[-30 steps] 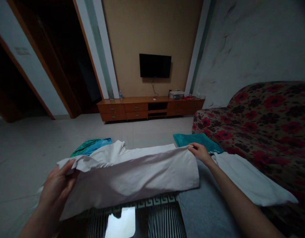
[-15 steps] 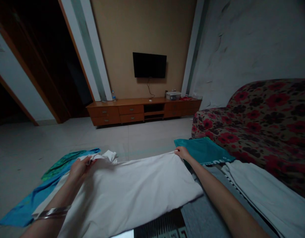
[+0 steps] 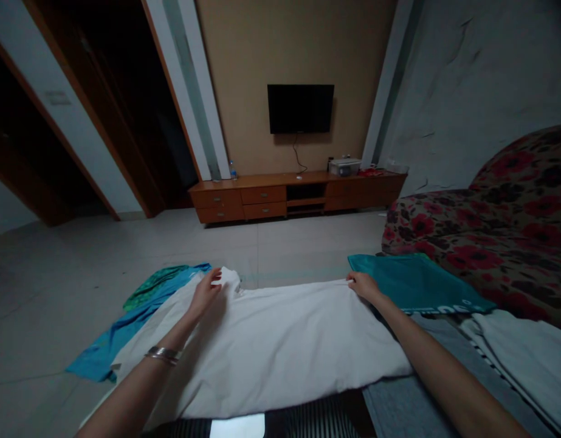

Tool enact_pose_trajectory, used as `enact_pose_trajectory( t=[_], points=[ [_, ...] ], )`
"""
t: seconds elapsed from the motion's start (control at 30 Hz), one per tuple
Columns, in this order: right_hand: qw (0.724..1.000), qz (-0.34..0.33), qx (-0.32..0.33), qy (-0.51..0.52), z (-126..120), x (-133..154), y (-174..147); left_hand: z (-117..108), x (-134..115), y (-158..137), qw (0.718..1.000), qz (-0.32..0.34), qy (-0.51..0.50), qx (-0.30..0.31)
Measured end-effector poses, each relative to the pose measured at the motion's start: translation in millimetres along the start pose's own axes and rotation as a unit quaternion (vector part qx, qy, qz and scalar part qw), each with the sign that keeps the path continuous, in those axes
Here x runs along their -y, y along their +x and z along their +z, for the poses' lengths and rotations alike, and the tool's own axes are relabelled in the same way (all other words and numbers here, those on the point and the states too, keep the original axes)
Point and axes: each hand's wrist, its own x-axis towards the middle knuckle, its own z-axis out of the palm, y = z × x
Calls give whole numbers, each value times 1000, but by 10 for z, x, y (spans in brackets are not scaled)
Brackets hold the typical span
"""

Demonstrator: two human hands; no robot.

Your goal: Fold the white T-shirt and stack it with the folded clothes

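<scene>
A white garment [image 3: 289, 340], perhaps a shirt, is spread flat across the low surface in front of me. My right hand [image 3: 364, 286] pinches its far right corner between thumb and fingers. Over its far left part rests my left hand [image 3: 207, 293], fingers apart and not gripping; a silver bracelet [image 3: 164, 354] circles that wrist. Blue and green clothing [image 3: 125, 331] lies beyond the garment's left side. To the right of my right hand is a teal bag or cloth [image 3: 421, 283] with white lettering, above a grey cloth [image 3: 399, 401].
Folded pale clothing [image 3: 530, 359] lies at the right. A floral sofa [image 3: 481, 228] stands behind it. Across the tiled floor [image 3: 289, 243] are a wooden TV cabinet [image 3: 262, 196] and a wall-mounted television [image 3: 301, 108]. A striped dark cover [image 3: 321, 420] shows under the garment's near edge.
My left hand has loosened its hold on the white garment's left side, and that side now lies flatter. My right hand still pinches the corner. The view has turned slightly left.
</scene>
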Motion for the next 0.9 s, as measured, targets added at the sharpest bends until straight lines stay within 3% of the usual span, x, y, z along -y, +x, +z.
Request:
enact_pose_trajectory(
  t=[0.07, 0.17, 0.23, 0.33, 0.47, 0.63, 0.9],
  points=[
    [1000, -9, 3, -2, -5, -3, -4, 88, -14, -8, 973, 133, 143, 120],
    [1000, -16, 9, -7, -15, -5, -11, 230, -87, -37, 875, 261, 298, 279],
    [1000, -21, 11, -11, -19, -7, -18, 287, -136, -48, 825, 284, 374, 313],
    [1000, -22, 10, -18, -13, -8, -25, 281, -170, -11, 790, 278, 446, 316],
    [999, -25, 11, -26, -1, -1, -19, 210, -159, 108, 779, 263, 463, 330],
    [998, -44, 15, -34, -12, 5, -12, 250, -125, 222, 796, 220, 444, 347],
    [998, -44, 14, -40, -64, 30, -45, 385, -49, 418, 833, 222, 427, 271]
  ],
)
